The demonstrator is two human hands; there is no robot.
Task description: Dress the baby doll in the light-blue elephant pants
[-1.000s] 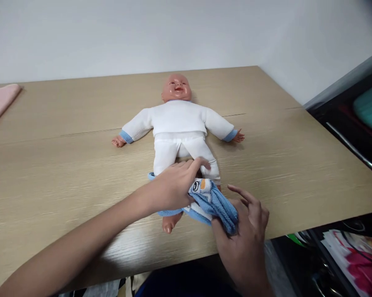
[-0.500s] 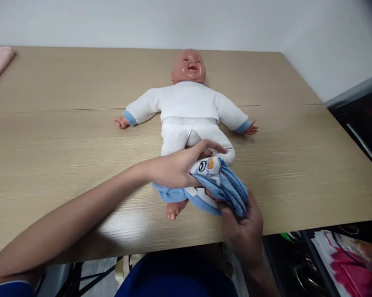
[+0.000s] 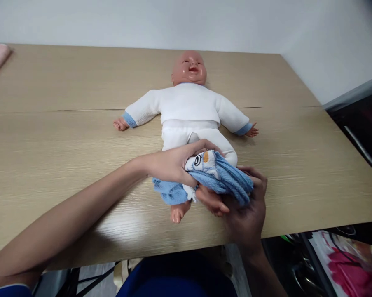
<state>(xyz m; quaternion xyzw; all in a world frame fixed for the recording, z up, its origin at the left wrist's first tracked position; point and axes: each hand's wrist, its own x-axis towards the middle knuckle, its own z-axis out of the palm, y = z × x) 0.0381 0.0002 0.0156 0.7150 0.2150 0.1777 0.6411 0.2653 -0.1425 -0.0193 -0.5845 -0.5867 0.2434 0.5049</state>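
Lower centre: left hand (image 3: 170, 165) and right hand (image 3: 243, 204), each grip clamped on the blue knit garment (image 3: 224, 181) bunched over the legs of the doll (image 3: 188, 105) (one bare foot (image 3: 178, 211) showing) on the bench (image 3: 50, 136); a hard tug could drag the doll off the near edge.

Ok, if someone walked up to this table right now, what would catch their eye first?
A baby doll in white clothes lies face up in the middle of the wooden table, arms spread. Over its legs near the front edge, the left hand and right hand both grip a bunched blue garment with a cartoon eye on it, and one bare foot pokes out below.
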